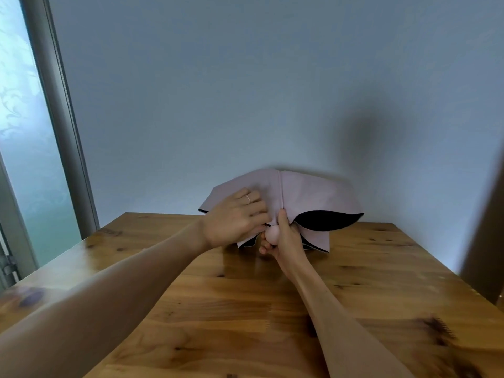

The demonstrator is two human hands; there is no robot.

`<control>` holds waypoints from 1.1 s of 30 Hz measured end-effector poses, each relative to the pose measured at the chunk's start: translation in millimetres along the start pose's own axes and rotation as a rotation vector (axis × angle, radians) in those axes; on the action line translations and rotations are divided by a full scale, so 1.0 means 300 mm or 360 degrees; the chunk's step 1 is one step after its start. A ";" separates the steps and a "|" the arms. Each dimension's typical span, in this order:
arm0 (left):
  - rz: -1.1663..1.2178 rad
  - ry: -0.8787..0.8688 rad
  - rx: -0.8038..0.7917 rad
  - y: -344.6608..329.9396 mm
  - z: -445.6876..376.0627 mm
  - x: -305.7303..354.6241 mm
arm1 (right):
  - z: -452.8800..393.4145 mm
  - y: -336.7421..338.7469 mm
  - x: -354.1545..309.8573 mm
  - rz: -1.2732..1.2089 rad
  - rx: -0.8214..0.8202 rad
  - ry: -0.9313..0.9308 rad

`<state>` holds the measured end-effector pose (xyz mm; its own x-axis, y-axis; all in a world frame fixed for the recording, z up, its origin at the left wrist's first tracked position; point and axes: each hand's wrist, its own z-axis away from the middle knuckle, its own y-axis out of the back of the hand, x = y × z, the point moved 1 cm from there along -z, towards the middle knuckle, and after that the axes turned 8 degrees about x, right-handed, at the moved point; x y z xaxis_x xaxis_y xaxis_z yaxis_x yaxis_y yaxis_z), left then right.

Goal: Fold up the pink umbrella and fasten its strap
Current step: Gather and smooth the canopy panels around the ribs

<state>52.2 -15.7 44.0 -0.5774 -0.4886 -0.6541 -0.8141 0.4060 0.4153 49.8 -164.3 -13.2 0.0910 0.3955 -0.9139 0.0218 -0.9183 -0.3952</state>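
The pink umbrella [308, 195] hangs collapsed over the far part of the wooden table [245, 296], its loose pink panels spread wide with the black lining showing at the lower right. My right hand [286, 238] is wrapped around its rounded pink handle, the thumb pressed up along the central fold. My left hand [237, 219], wearing a ring, lies on the left panels with its fingers pinching fabric close to the handle. No strap can be made out.
The table runs up to a pale blue wall. A frosted window with a grey frame [62, 126] stands at the left. A dark vertical edge [485, 227] rises at the far right.
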 end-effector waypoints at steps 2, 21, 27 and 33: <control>0.0002 -0.0024 -0.0003 -0.002 0.004 -0.001 | -0.003 0.004 -0.001 0.0015 0.0027 0.0000; 0.1264 0.3458 0.0367 0.034 0.238 -0.112 | 0.001 -0.003 0.004 0.0050 0.0015 0.0063; 0.1079 0.3312 0.0481 0.025 0.267 -0.114 | -0.003 0.003 0.001 -0.0002 0.0108 0.0093; 0.0924 0.3266 0.0394 0.009 0.273 -0.135 | -0.006 0.006 0.001 -0.0057 0.0120 0.0050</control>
<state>78.6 68.3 19.8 -0.0676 -0.1645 0.9841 -0.6418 0.7623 0.0834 51.7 -165.8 -13.9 0.1224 0.4266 -0.8961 -0.0495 -0.8992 -0.4348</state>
